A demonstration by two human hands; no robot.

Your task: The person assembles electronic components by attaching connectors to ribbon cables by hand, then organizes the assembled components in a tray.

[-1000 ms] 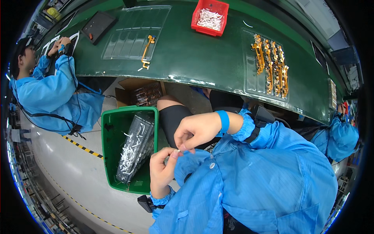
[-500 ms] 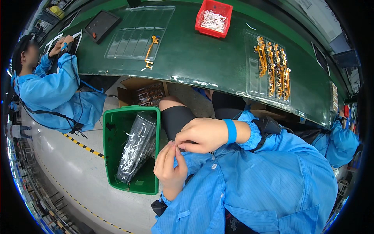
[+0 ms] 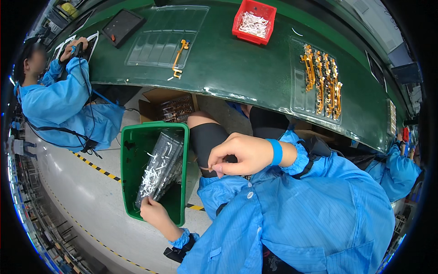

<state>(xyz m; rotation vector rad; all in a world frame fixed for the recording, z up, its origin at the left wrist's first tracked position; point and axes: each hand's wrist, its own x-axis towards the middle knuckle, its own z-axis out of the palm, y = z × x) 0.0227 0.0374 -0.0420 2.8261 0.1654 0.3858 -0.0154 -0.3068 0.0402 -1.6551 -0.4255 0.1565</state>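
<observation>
Over the lower end of the green bin is my left hand, its fingers drawn together by the clear plastic trays lying in there. White strips are scattered on those trays. Whatever the left fingertips hold, if anything, is too small to make out. Above my lap, my right hand wears a blue wristband and has thumb and forefinger pinched. A tiny brownish bit shows at its fingertips, its kind unclear. On the green table, one orange flex cable lies on a clear tray.
A red box of white strips stands at the table's far side. To its right, another tray carries several orange flex cables. A cardboard box sits under the table. A co-worker in blue works at left beside a black tray.
My hands were together at the fingertips and are now apart. The left one moved down and left to the green bin; the right one stayed above my lap, still pinching.
</observation>
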